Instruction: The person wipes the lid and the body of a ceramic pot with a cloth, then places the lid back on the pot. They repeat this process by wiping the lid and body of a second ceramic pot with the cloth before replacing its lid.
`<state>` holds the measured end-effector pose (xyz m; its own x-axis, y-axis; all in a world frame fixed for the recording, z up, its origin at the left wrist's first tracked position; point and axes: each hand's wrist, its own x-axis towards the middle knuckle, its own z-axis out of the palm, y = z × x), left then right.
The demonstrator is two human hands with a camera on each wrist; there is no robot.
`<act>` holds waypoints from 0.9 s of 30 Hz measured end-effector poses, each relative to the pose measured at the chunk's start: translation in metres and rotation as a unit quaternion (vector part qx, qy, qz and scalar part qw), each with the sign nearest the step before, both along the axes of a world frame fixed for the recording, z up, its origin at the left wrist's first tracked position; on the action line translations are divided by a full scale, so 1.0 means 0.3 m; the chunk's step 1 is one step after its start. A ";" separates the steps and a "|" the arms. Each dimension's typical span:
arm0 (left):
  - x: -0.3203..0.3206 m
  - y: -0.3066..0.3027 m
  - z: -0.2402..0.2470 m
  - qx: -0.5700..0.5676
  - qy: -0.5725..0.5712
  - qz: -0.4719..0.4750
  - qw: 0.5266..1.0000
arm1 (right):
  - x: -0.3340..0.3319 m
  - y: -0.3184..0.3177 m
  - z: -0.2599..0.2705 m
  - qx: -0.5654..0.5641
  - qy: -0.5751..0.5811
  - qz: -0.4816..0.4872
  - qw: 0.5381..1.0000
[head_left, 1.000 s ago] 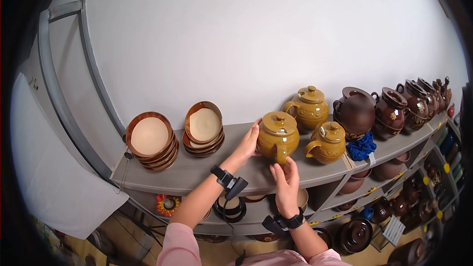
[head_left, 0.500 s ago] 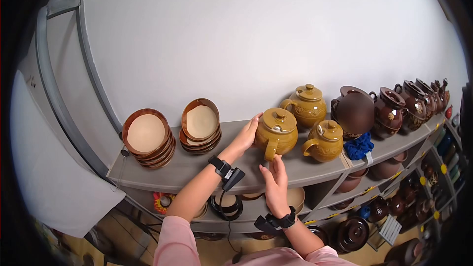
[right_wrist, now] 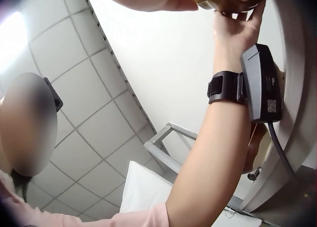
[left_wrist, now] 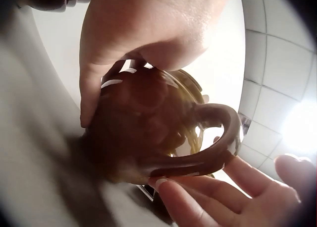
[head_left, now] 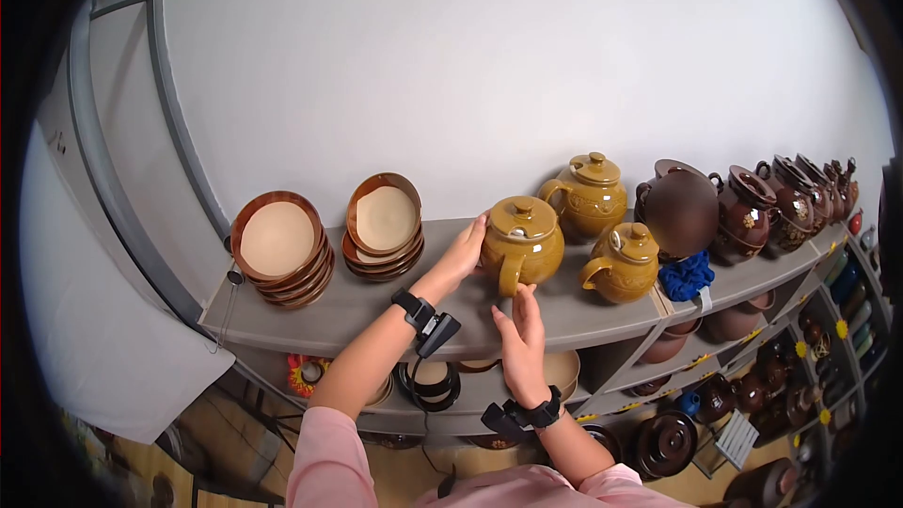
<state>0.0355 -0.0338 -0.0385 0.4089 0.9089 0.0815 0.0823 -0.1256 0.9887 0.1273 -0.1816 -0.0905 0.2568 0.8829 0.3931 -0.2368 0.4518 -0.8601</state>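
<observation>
A mustard-brown glazed teapot [head_left: 534, 252] with a knobbed lid stands near the front of the grey shelf. Its loop handle [head_left: 510, 273] points toward the person. My left hand [head_left: 461, 249] grips the pot's left side, with thumb and fingers spread round the belly, as the left wrist view shows. Below the handle is my right hand [head_left: 523, 334], palm turned up. In the left wrist view its fairly straight fingers [left_wrist: 181, 202] touch the handle from underneath, thumb held apart. Two matching teapots, a larger one [head_left: 593, 202] and a smaller one [head_left: 625, 273], stand just to the right.
Two stacks of brown-rimmed bowls, a left stack [head_left: 282, 249] and a right stack [head_left: 386, 226], stand on the shelf [head_left: 451, 315]. Further right are a blue scrunched cloth [head_left: 687, 275] and several dark brown jars [head_left: 746, 216]. More pottery fills the lower shelves. A white wall rises behind.
The held teapot has turned slightly, its handle swinging left. My right hand has shifted left with it, its fingers now straighter under the handle. My left hand stays on the pot's side.
</observation>
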 end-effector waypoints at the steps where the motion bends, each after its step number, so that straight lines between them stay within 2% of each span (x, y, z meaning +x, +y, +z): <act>1: -0.004 0.004 -0.009 0.008 -0.009 -0.006 1.000 | -0.002 0.008 -0.013 0.004 0.001 -0.001 1.000; 5: 0.000 0.004 -0.008 -0.015 -0.009 -0.006 1.000 | -0.010 0.002 -0.007 0.005 0.012 0.008 1.000; 9: -0.001 -0.030 -0.025 0.010 -0.038 -0.003 0.999 | 0.002 -0.010 -0.012 0.012 0.004 0.025 1.000; 12: 0.001 -0.158 0.037 -0.012 -0.024 0.037 0.999 | 0.037 -0.029 -0.016 0.019 -0.016 0.027 0.999; 13: -0.003 -0.158 0.004 -0.024 -0.035 0.065 0.997 | 0.057 -0.033 -0.028 0.026 -0.021 0.024 0.999; 16: -0.040 -0.217 -0.065 0.110 0.019 0.113 0.987 | 0.121 -0.041 -0.064 0.044 -0.032 -0.023 0.998; 17: -0.036 -0.248 -0.081 0.192 0.021 0.158 0.968 | 0.147 -0.042 -0.062 0.046 -0.038 -0.040 0.997; 20: -0.040 -0.329 -0.004 0.100 -0.026 0.081 0.991 | 0.201 -0.035 -0.036 0.044 -0.053 -0.089 0.994; 24: 0.009 -0.351 0.043 -0.054 -0.132 0.025 0.990 | 0.226 -0.008 -0.045 0.035 -0.064 -0.090 0.993; 27: 0.045 -0.346 0.042 -0.087 -0.162 -0.009 0.983 | 0.214 -0.015 -0.046 0.045 -0.079 -0.091 0.992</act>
<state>0.0490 -0.1374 -0.0258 0.4037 0.9133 0.0531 -0.2406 0.0499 0.9693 0.1916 -0.1862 -0.1043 0.3370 0.7876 0.5158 -0.0104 0.5510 -0.8345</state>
